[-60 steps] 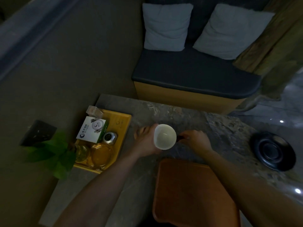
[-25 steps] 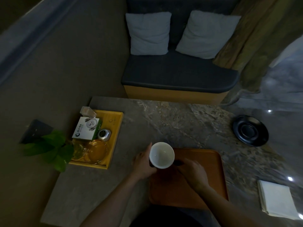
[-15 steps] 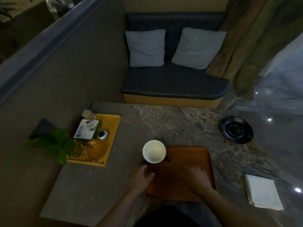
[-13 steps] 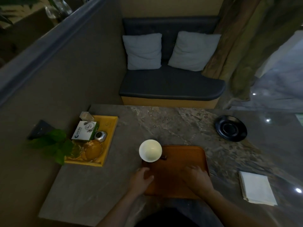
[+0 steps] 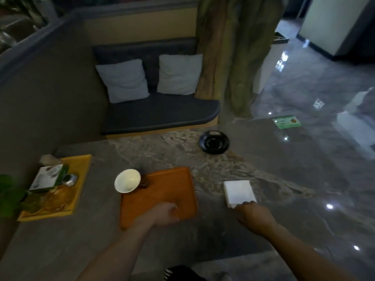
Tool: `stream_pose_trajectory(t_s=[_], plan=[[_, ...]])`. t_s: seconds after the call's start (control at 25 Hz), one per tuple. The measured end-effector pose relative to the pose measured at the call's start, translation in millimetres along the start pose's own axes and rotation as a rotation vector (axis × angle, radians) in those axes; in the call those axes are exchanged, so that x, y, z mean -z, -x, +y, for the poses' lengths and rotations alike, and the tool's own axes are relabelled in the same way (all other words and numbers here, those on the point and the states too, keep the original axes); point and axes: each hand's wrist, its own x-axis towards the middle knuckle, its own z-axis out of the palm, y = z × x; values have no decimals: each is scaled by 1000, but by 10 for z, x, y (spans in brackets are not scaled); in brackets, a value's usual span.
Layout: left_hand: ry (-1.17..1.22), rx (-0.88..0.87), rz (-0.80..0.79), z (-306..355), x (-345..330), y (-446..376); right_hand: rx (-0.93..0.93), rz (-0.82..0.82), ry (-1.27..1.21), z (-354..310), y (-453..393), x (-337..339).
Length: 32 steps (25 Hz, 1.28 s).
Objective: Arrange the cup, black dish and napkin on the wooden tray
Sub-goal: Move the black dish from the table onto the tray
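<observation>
The white cup (image 5: pixel 127 180) stands upright on the far left corner of the orange wooden tray (image 5: pixel 162 191). My left hand (image 5: pixel 162 214) rests loosely curled over the tray's near edge and holds nothing. The folded white napkin (image 5: pixel 239 193) lies on the stone table to the right of the tray. My right hand (image 5: pixel 254 217) is at the napkin's near edge with fingertips touching it. The black dish (image 5: pixel 214 142) sits alone farther back on the table, beyond both hands.
A yellow tray (image 5: pixel 81 169) with a box, a small metal pot and glassware sits at the left, beside a green plant (image 5: pixel 10 195). A bench with two cushions (image 5: pixel 150 78) stands behind the table (image 5: pixel 284 179). A green card (image 5: pixel 286 122) lies far right.
Both hands let go of the cup, which now stands on the tray's corner. My right hand moved right to the napkin's edge. The view swung to the right.
</observation>
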Motion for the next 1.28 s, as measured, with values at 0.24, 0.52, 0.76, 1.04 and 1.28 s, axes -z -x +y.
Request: stream_pose_trajectory(t_s=[0.24, 0.52, 0.76, 1.04, 1.28], plan=[[-31, -55, 38, 506, 1, -155, -83, -1, -197, 553, 271, 60], [-25, -28, 48, 635, 79, -430, -135, -36, -199, 872, 127, 161], [-72, -26, 54, 554, 313, -857, -171, -47, -126, 973, -358, 359], [-211, -43, 93, 300, 764, -1389, -116, -131, -74, 953, -1179, 676], [-316, 10, 53, 161, 1126, -1817, -103, -106, 28, 945, -1712, 913]])
